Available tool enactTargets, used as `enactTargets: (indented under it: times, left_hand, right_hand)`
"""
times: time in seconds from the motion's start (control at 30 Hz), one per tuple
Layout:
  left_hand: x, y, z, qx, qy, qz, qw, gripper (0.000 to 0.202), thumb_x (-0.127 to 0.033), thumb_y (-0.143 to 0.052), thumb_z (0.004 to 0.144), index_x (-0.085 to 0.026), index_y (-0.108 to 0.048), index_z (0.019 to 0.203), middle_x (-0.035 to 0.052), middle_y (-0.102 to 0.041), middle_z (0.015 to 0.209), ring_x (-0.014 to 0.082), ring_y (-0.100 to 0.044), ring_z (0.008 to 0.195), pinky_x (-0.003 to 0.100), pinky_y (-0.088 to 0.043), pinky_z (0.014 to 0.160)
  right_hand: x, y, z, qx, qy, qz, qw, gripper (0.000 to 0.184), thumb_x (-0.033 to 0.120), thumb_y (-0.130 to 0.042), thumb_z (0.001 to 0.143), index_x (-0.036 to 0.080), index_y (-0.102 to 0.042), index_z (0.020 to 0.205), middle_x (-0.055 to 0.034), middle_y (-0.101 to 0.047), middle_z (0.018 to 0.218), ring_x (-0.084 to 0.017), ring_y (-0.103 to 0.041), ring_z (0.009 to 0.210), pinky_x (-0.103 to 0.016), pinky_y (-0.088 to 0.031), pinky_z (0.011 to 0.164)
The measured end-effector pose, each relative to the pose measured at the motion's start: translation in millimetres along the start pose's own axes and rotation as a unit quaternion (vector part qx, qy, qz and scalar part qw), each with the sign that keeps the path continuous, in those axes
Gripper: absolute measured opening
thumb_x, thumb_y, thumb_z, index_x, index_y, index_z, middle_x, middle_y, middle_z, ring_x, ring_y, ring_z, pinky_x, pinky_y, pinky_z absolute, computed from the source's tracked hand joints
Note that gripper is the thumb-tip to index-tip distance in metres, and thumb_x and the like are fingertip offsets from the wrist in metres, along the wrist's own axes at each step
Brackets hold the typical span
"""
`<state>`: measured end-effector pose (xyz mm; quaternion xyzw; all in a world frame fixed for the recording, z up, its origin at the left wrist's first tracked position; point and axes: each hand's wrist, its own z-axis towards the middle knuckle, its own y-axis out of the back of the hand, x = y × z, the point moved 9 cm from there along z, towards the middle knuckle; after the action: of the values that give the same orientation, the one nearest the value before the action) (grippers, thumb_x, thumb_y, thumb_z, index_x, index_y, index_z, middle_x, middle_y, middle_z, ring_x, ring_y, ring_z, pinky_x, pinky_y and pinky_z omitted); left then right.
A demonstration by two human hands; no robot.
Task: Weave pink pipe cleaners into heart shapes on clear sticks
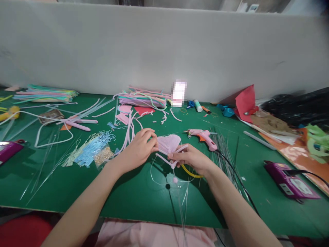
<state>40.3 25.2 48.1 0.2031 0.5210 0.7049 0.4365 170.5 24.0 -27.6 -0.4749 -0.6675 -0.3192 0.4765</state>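
Observation:
A small pleated lilac fan [169, 142] is held between my two hands above the green table. My left hand [140, 147] pinches the fan's left edge, fingers curled together. At the fan's narrow lower end, my right hand [191, 158] grips it between thumb and fingers, along with bent lilac pipe cleaner [164, 160] pieces. Below hangs a small pink ball [175, 179] on a thin clear strand. Partly behind my right hand shows a yellow ring [190, 172]. A pink glue gun [203, 134] lies just beyond that hand.
Left of my hands lie blue tassels [89, 151] and a bag of gold beads [103, 156]. Pipe cleaner bundles [144, 100] rest along the grey partition [154, 51]. At right are thin clear rods [222, 147], the glue gun's black cord [231, 168] and a purple device [290, 181].

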Motion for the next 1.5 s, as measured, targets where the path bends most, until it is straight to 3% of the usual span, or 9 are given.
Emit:
enactTargets:
  times: [0.13, 0.27, 0.47, 0.53, 0.63, 0.77, 0.93, 1.13, 1.5]
  left_hand:
    - [29.7, 13.2, -4.5, -0.034, 0.056, 0.053, 0.996, 0.019, -0.018, -0.041, 0.093, -0.016, -0.058, 0.085, 0.0124, -0.057, 0.095, 0.0292, -0.048, 0.105, 0.049, -0.040, 0.094]
    - [41.8, 25.7, -7.3, -0.082, 0.138, -0.021, 0.987, 0.021, -0.031, -0.043, 0.094, -0.017, -0.059, 0.092, 0.0094, -0.058, 0.098, 0.0253, -0.052, 0.100, 0.043, -0.041, 0.091]
    - [36.1, -16.0, -9.1, -0.001, 0.257, -0.241, 0.936, 0.030, -0.049, -0.061, 0.080, -0.020, -0.062, 0.088, 0.0040, -0.064, 0.091, 0.0212, -0.060, 0.087, 0.034, -0.046, 0.077]
    - [40.1, -13.4, -11.9, -0.042, 0.281, -0.239, 0.929, 0.036, -0.052, -0.065, 0.076, -0.020, -0.059, 0.092, 0.0050, -0.060, 0.093, 0.0216, -0.058, 0.086, 0.033, -0.047, 0.073]
    - [34.9, 0.2, -9.9, -0.094, 0.235, -0.200, 0.947, 0.034, -0.049, -0.064, 0.079, -0.021, -0.058, 0.099, 0.0056, -0.053, 0.100, 0.0224, -0.054, 0.097, 0.037, -0.046, 0.084]
    - [19.5, -2.1, -5.2, -0.042, 0.168, -0.175, 0.969, 0.021, -0.038, -0.052, 0.090, -0.022, -0.064, 0.093, 0.0065, -0.045, 0.106, 0.0223, -0.047, 0.109, 0.042, -0.037, 0.100]
    - [6.6, -9.9, -3.0, 0.018, 0.141, -0.178, 0.974, 0.019, -0.036, -0.053, 0.089, -0.021, -0.064, 0.091, 0.0073, -0.042, 0.109, 0.0240, -0.042, 0.114, 0.044, -0.032, 0.104]
    - [9.1, -9.3, -3.0, 0.010, 0.170, -0.166, 0.971, 0.016, -0.032, -0.057, 0.085, -0.018, -0.057, 0.079, 0.0077, -0.041, 0.110, 0.0243, -0.043, 0.112, 0.044, -0.035, 0.101]
    - [25.9, -10.1, -7.4, 0.038, 0.180, -0.155, 0.971, 0.037, -0.046, -0.052, 0.088, -0.017, -0.060, 0.065, 0.0073, -0.046, 0.109, 0.0256, -0.041, 0.114, 0.045, -0.033, 0.102]
  right_hand:
    - [-2.1, 13.7, -0.3, -0.023, 0.001, 0.013, 1.000, 0.025, 0.035, -0.080, 0.058, 0.013, -0.070, 0.063, -0.0037, -0.067, 0.059, -0.012, -0.059, 0.053, -0.023, -0.045, 0.052]
    - [-1.5, 19.7, -0.7, -0.031, 0.008, 0.017, 0.999, 0.026, 0.037, -0.080, 0.058, 0.013, -0.072, 0.065, -0.0045, -0.068, 0.061, -0.012, -0.059, 0.053, -0.023, -0.044, 0.052]
    - [5.1, 6.3, -1.7, -0.014, 0.032, -0.016, 0.999, 0.024, 0.037, -0.078, 0.064, 0.014, -0.072, 0.066, -0.0040, -0.069, 0.062, -0.013, -0.061, 0.056, -0.024, -0.046, 0.056]
    - [7.4, 4.6, -2.2, -0.022, 0.038, -0.036, 0.998, 0.024, 0.038, -0.076, 0.065, 0.014, -0.071, 0.065, -0.0039, -0.068, 0.061, -0.013, -0.060, 0.055, -0.024, -0.046, 0.055]
    - [8.7, 5.4, -2.5, -0.038, 0.035, -0.053, 0.997, 0.024, 0.037, -0.076, 0.065, 0.014, -0.071, 0.064, -0.0039, -0.069, 0.061, -0.012, -0.058, 0.053, -0.024, -0.046, 0.054]
    - [7.6, 5.5, -2.0, -0.040, 0.025, -0.051, 0.998, 0.026, 0.038, -0.076, 0.063, 0.013, -0.070, 0.063, -0.0043, -0.069, 0.060, -0.012, -0.058, 0.052, -0.024, -0.046, 0.053]
    - [6.6, 0.5, -1.5, -0.017, 0.034, -0.058, 0.998, 0.025, 0.037, -0.075, 0.066, 0.012, -0.071, 0.066, -0.0046, -0.069, 0.061, -0.012, -0.058, 0.052, -0.024, -0.046, 0.053]
    - [5.8, -4.5, 0.0, -0.014, 0.050, -0.057, 0.997, 0.023, 0.035, -0.074, 0.068, 0.013, -0.070, 0.067, -0.0043, -0.069, 0.061, -0.011, -0.058, 0.052, -0.024, -0.047, 0.054]
    - [5.9, -3.4, -0.5, -0.011, 0.055, -0.055, 0.997, 0.025, 0.038, -0.074, 0.068, 0.013, -0.071, 0.067, -0.0052, -0.070, 0.062, -0.013, -0.060, 0.053, -0.025, -0.047, 0.054]
